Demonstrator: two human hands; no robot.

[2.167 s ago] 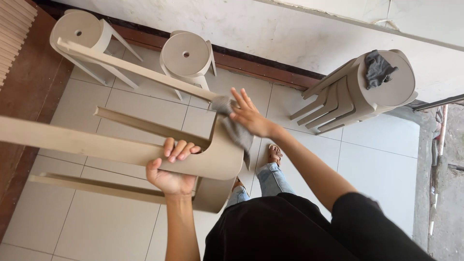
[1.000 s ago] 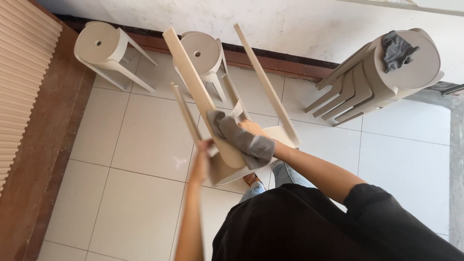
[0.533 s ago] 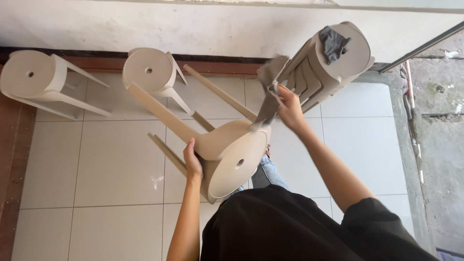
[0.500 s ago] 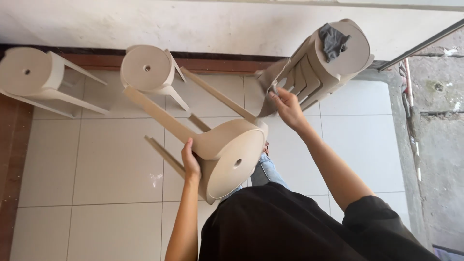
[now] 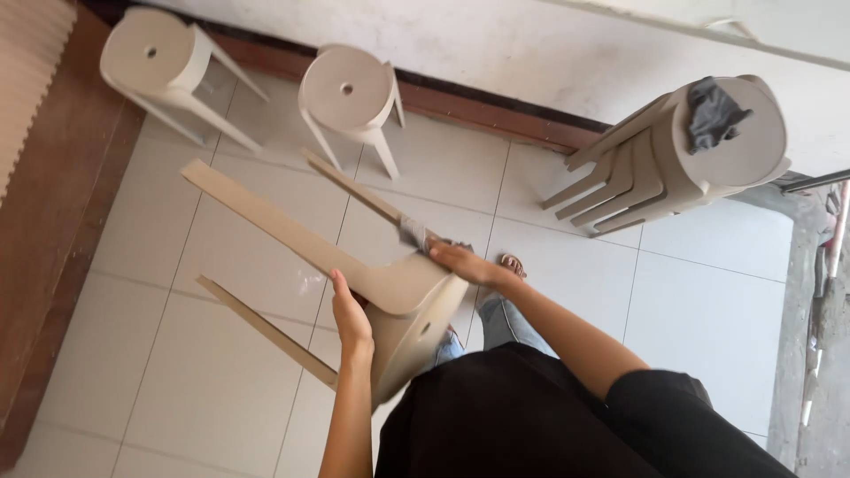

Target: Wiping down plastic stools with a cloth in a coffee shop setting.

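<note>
Stool point(image 5: 390, 292) in beige plastic is lying tipped on its side in front of the person's waist, its round seat facing down toward the body and its long flat legs fanning out to the left over the white floor tiles point(image 5: 221, 389). Its surface is looking smooth and matte, with a small hole showing in the seat face. The left hand point(image 5: 350, 319) is gripping the seat's edge where a leg joins it, fingers curled around the plastic. The right hand point(image 5: 465, 263) is lying flat across the top of the seat rim, pressing a grey cloth point(image 5: 416, 235) against one leg; whether its fingers are actually pinching the cloth is hard to tell, since the palm is covering most of it. The stool's far side and the fourth leg are staying hidden behind the seat and the left forearm. Near the wall two matching stools point(image 5: 345, 93) are standing upright, and to the right a stack of stools point(image 5: 682, 155) is leaning with a dark rag point(image 5: 713, 111) draped over its top. The person's black shirt point(image 5: 531, 416) is blocking the lower floor.
</note>
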